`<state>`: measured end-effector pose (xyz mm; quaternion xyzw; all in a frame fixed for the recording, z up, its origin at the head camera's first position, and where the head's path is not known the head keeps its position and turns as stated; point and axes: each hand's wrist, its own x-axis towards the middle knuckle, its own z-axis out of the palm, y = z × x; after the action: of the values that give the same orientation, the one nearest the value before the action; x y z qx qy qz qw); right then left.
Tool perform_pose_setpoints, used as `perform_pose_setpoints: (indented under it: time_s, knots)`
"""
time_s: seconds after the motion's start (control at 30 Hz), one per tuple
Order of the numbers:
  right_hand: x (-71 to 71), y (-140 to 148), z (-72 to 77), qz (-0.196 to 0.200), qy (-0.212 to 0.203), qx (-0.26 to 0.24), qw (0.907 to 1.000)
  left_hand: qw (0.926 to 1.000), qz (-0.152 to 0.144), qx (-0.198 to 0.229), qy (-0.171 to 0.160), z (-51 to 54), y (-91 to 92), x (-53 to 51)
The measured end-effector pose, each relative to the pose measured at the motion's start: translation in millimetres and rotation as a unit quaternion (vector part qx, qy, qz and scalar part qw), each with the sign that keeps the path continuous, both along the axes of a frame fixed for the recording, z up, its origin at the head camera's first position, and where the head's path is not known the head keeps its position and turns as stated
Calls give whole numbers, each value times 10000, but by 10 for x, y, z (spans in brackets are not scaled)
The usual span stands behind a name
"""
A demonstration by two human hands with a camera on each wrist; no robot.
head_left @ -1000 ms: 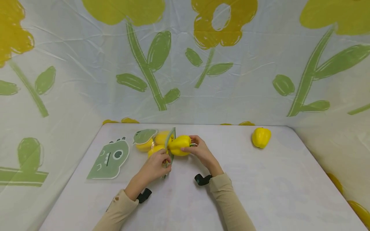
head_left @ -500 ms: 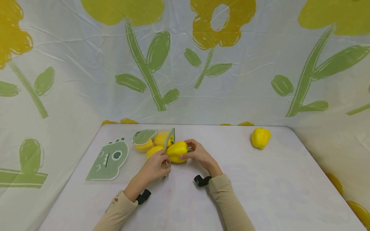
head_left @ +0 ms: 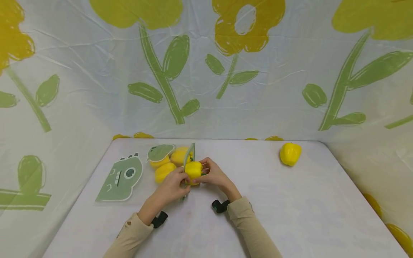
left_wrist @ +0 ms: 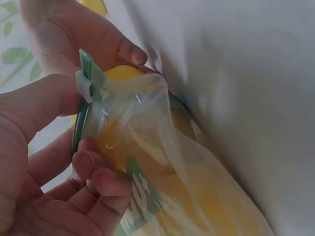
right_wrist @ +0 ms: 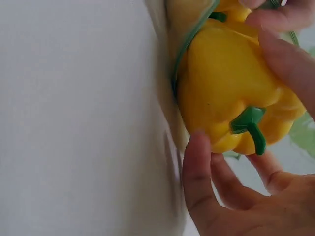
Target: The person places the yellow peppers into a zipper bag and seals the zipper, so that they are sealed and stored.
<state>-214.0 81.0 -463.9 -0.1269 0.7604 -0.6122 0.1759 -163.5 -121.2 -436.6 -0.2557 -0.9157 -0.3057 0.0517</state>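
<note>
A clear zip bag (head_left: pixel 121 181) with a green dinosaur print lies on its side, its green-edged mouth facing right. My left hand (head_left: pixel 174 183) pinches the bag's rim (left_wrist: pixel 84 110) between thumb and fingers. In my right hand (head_left: pixel 215 178) is a yellow bell pepper (head_left: pixel 194 169), held near its green stem. Its far end is inside the mouth, and the stem end sticks out toward my right palm, as the right wrist view shows on the pepper (right_wrist: pixel 226 78). Several other yellow bell peppers (head_left: pixel 165 172) sit inside the bag, partly covered by the print.
One more yellow bell pepper (head_left: pixel 290 154) lies at the back right of the white table (head_left: pixel 309 208). A cloth with flowers printed on it (head_left: pixel 258 104) hangs around the back and sides. Black wrist cameras (head_left: pixel 220 206) sit at both wrists.
My right hand has moved left and slightly toward me, pushing the pepper further into the bag's mouth. A pepper inside has shifted left. The left hand has kept its place on the rim.
</note>
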Motion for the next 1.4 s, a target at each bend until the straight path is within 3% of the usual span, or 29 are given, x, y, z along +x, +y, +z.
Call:
perform_pose_setpoints:
  time_s: [0.27,0.4,0.63,0.87,1.1,1.27,1.4]
  knots:
    - [-28,165,31,370,-46,-19,9993,9999,27,90,-132,5,-12,0]
    - [-33,185,18,295,-24,-141,9995,9999,46,38,-116,12,-8,4]
    - [12,59,5,19,533,144,9985,9999,125,-97,-65,18,1,14]
    - [38,-54,1,-33,767,432,9961,9996,-87,45,275,1,-18,1]
    - [38,-23,47,-67,646,-143,9978,9988,-7,10,481,16,-30,4]
    - [47,-73,15,289,843,13,9960,9980,3,-67,631,12,-30,-5]
    - [68,-148,-18,656,712,40,9953,9974,63,-79,708,10,-39,-6]
